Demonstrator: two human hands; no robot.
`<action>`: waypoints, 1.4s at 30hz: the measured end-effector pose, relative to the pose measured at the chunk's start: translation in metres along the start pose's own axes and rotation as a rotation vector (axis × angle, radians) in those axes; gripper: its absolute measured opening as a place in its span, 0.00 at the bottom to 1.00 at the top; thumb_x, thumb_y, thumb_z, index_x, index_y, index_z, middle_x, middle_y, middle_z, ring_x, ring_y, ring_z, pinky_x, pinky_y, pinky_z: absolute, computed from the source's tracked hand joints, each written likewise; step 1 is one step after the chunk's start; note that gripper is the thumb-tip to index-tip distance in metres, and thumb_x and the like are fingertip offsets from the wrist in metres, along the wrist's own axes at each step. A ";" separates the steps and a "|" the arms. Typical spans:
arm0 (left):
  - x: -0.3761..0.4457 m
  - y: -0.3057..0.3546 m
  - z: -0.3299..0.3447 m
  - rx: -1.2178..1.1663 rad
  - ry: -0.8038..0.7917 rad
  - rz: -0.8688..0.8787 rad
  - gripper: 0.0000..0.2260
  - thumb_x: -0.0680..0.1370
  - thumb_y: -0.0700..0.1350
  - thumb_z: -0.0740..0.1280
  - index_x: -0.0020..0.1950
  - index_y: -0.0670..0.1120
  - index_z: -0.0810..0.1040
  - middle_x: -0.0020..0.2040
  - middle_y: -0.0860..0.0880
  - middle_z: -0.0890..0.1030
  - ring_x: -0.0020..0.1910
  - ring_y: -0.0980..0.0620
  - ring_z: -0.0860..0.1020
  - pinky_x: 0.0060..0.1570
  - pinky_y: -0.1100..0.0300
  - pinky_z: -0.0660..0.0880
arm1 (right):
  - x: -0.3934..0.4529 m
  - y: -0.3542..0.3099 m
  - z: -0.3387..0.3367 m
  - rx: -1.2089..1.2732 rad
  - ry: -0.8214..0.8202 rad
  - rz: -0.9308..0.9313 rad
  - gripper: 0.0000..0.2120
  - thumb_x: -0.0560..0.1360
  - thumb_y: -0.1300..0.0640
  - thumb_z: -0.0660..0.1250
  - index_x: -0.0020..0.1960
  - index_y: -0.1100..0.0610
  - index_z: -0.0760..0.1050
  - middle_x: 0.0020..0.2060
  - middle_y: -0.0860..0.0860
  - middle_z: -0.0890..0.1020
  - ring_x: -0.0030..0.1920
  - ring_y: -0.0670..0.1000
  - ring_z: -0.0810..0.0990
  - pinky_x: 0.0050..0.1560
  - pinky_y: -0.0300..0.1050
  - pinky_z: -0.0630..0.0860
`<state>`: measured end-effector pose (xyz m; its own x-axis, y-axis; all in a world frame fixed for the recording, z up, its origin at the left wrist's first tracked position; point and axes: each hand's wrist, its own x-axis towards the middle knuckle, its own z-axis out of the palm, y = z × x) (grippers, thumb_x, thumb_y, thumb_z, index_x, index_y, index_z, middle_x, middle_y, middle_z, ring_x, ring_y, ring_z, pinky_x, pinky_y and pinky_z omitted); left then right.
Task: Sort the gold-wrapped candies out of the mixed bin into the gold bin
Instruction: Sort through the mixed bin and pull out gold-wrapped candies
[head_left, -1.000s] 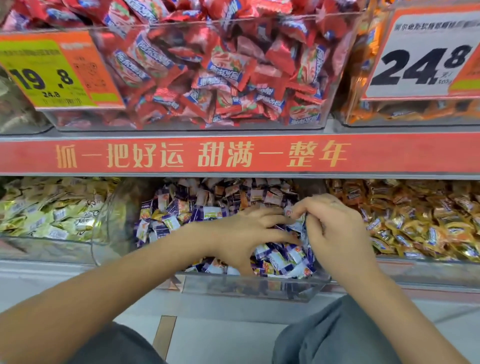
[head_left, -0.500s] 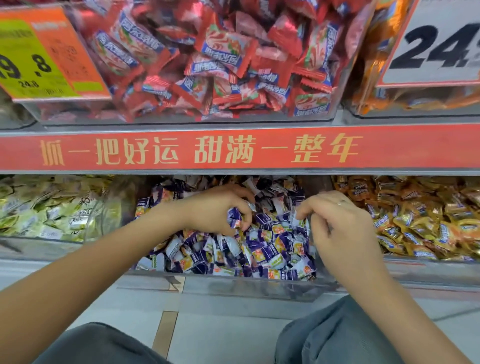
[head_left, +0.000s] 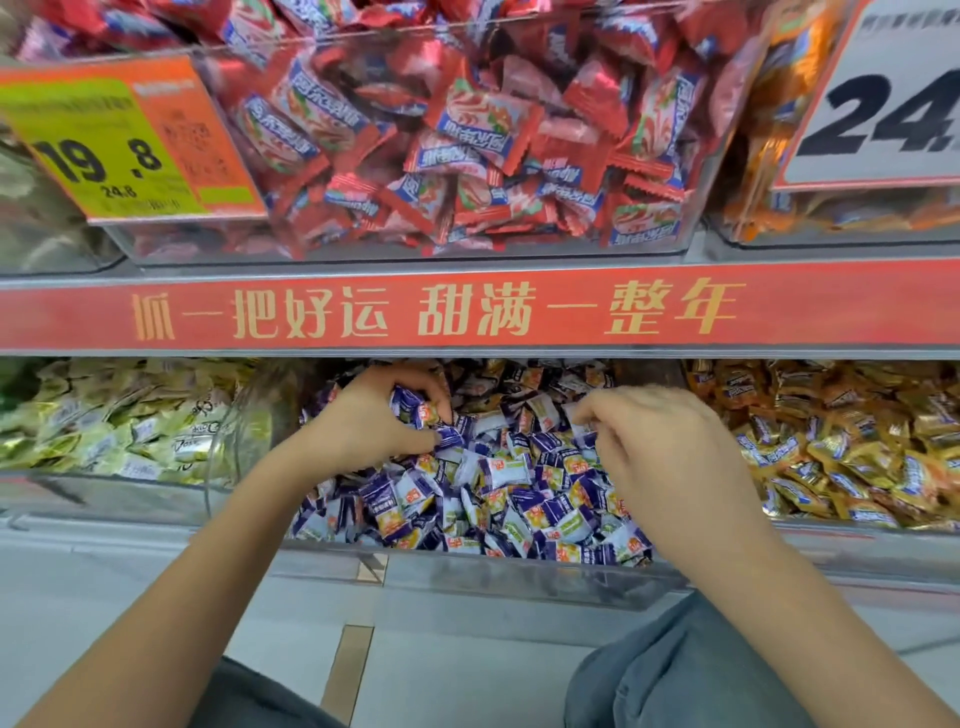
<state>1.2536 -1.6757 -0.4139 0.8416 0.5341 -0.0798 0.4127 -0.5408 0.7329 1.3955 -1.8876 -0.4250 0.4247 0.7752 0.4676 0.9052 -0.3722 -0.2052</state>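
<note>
The mixed bin (head_left: 467, 571) in the middle of the lower shelf holds a heap of purple-and-white wrapped candies (head_left: 493, 499). The gold bin (head_left: 852, 525) of gold-orange wrapped candies (head_left: 841, 447) lies right beside it. My left hand (head_left: 374, 421) reaches into the far left of the mixed bin, its fingers curled round a purple candy (head_left: 415, 408). My right hand (head_left: 670, 452) hovers over the bin's right side with fingers curled down into the heap; whether it holds anything is hidden.
A bin of pale yellow-green candies (head_left: 114, 431) sits to the left. Above the red shelf strip (head_left: 467, 312), a clear bin of red candies (head_left: 457, 145) overhangs, with a 19.8 price tag (head_left: 119, 145). My knees (head_left: 675, 670) are below the shelf.
My left hand has moved from the bin's middle to its far left and curled round a purple candy. My right hand stays over the bin's right side.
</note>
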 end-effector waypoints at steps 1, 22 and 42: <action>-0.003 -0.002 0.001 -0.015 0.028 -0.011 0.12 0.70 0.37 0.73 0.36 0.54 0.79 0.51 0.61 0.78 0.29 0.47 0.72 0.28 0.58 0.68 | 0.008 -0.007 -0.002 -0.114 -0.104 -0.016 0.14 0.65 0.68 0.73 0.45 0.52 0.79 0.37 0.47 0.82 0.37 0.53 0.80 0.37 0.43 0.73; -0.023 -0.008 -0.009 0.205 0.069 0.172 0.13 0.68 0.45 0.76 0.43 0.62 0.78 0.48 0.67 0.77 0.50 0.72 0.73 0.58 0.65 0.70 | 0.041 -0.024 0.040 0.381 -0.959 0.321 0.21 0.70 0.53 0.75 0.59 0.52 0.70 0.69 0.54 0.67 0.62 0.54 0.74 0.60 0.48 0.73; -0.003 0.004 0.028 0.499 -0.266 0.319 0.16 0.74 0.40 0.68 0.58 0.57 0.80 0.55 0.55 0.81 0.56 0.55 0.75 0.61 0.56 0.66 | 0.018 -0.025 0.038 0.216 -0.854 0.197 0.22 0.66 0.53 0.78 0.52 0.50 0.68 0.54 0.50 0.76 0.48 0.50 0.76 0.48 0.46 0.75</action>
<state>1.2626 -1.6977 -0.4297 0.9808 0.1526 -0.1214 0.1862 -0.9176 0.3513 1.3809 -1.8446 -0.4439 0.3606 0.8549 -0.3730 0.7613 -0.5008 -0.4117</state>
